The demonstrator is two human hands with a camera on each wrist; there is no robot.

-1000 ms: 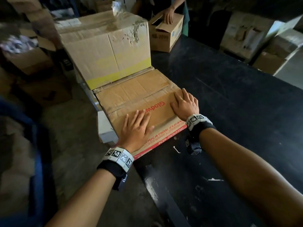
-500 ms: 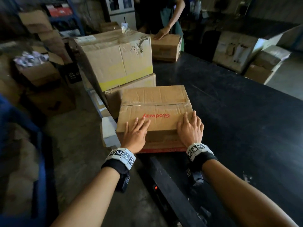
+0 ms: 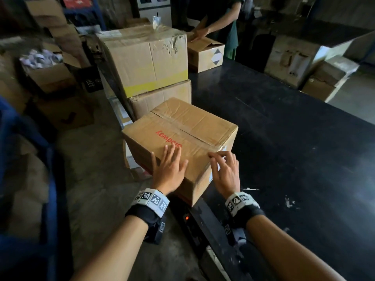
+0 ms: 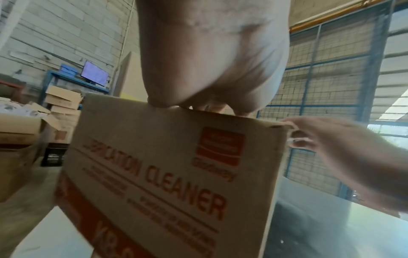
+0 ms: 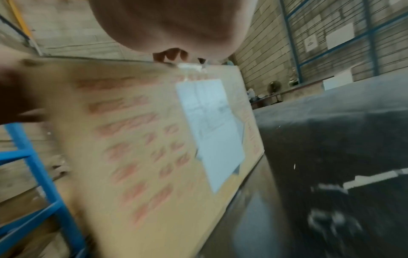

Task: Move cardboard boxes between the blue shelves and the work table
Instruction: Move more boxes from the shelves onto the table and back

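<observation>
Left-hand fingers (image 3: pixel 172 154) flat on top of box (image 3: pixel 194 126), right-hand fingers (image 3: pixel 220 157) loosely bent, fingertips at near top edge, gripping nothing, likely to steady and slide it; box sat skewed over bench (image 3: pixel 284 138) corner, beside stacked cartons (image 3: pixel 154 63).

Over the last second we have turned the box (image 3: pixel 180 136) so that one corner now points at us, where earlier its long red-printed side faced us squarely, and it has come away from the stack (image 3: pixel 150 78) toward the near edge of the surface (image 3: pixel 284 138). Our left hand (image 3: pixel 169 171) has stayed flat on top; our right hand (image 3: pixel 224 171) has lifted, only its fingers (image 3: pixel 218 156) touching the taped corner.
</observation>
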